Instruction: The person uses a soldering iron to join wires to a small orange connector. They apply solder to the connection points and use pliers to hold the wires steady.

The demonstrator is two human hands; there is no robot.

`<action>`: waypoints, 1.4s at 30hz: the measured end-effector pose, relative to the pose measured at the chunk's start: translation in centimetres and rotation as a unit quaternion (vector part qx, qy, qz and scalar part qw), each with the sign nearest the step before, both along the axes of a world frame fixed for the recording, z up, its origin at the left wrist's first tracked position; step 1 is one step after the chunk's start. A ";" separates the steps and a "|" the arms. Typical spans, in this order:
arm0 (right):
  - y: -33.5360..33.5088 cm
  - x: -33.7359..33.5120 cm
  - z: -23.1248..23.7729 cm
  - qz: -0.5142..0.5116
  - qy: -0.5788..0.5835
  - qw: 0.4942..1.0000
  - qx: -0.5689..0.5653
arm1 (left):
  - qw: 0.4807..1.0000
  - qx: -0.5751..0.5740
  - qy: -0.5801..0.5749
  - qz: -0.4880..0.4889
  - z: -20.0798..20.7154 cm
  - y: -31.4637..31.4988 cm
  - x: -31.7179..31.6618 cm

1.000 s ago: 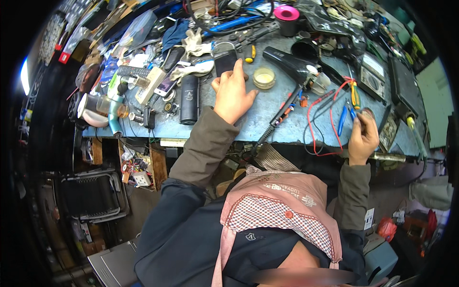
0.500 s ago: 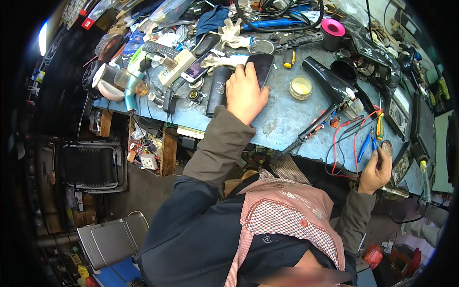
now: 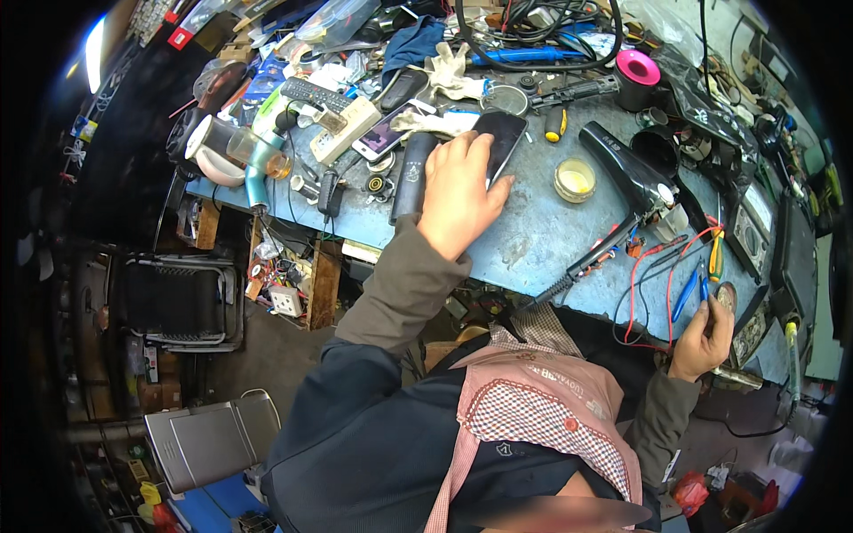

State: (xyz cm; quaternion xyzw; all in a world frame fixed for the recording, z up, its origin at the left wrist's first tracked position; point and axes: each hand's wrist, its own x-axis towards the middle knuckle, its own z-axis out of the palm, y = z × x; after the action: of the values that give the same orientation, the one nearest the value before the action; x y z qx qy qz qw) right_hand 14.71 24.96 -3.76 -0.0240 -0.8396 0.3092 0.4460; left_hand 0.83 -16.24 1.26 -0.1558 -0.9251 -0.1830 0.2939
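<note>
My left hand (image 3: 464, 191) lies palm down on the blue workbench with its fingers stretched out. It covers part of a black cylinder (image 3: 413, 173) and reaches the edge of a dark-screened phone (image 3: 506, 142), its thumb beside the phone's lower end. At the bench's right front edge, my right hand (image 3: 702, 342) has thumb and fingers closed together. Its fingertips meet one handle of blue-handled pliers (image 3: 686, 293), next to a round brownish piece (image 3: 727, 297). Whatever is between those fingers is hidden. Red and black test leads (image 3: 633, 284) curl nearby, along with a yellow-green screwdriver (image 3: 716, 258).
A black hair dryer (image 3: 622, 164) and a small glass jar (image 3: 575, 180) lie right of centre. Left of my left hand are a white phone (image 3: 388, 135), a power strip (image 3: 345, 130) and a teal hair dryer (image 3: 256, 173). Gloves (image 3: 451, 73) and cables crowd the back.
The whole view has shifted slightly, so the bench sits lower and further right in it. Both hands keep their places among the things around them.
</note>
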 end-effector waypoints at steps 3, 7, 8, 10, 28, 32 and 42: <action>0.0 -0.1 0.0 0.010 0.009 1.000 0.010 | 0.999 0.032 -0.004 -0.019 2.4 -0.9 0.8; 0.2 0.0 -0.3 0.012 0.007 1.000 0.014 | 0.995 0.047 -0.089 0.012 5.1 -3.7 0.1; 0.3 0.0 -0.3 0.010 0.004 1.000 0.014 | 0.995 0.050 -0.089 0.015 5.4 -4.8 -0.5; 0.2 0.0 -0.2 0.009 0.005 1.000 0.016 | 0.994 0.038 -0.099 0.039 6.4 -7.1 -2.8; 0.1 -0.1 -0.6 -0.007 -0.007 1.000 0.012 | 0.945 -0.166 -0.225 0.167 4.8 -21.8 -35.8; 0.8 0.5 -1.3 -0.003 -0.004 1.000 0.018 | 0.927 0.220 -0.282 0.117 11.2 -18.0 -32.1; 1.1 0.6 -1.7 -0.006 -0.025 1.000 0.005 | 0.918 0.296 -0.257 0.056 13.2 -21.6 -32.6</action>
State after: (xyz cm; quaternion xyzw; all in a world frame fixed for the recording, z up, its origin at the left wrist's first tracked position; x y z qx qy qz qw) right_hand 15.30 26.10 -5.49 -0.0347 -0.8518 0.3015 0.4270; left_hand -31.74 -37.88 14.44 0.0433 -0.8794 -0.4657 0.0886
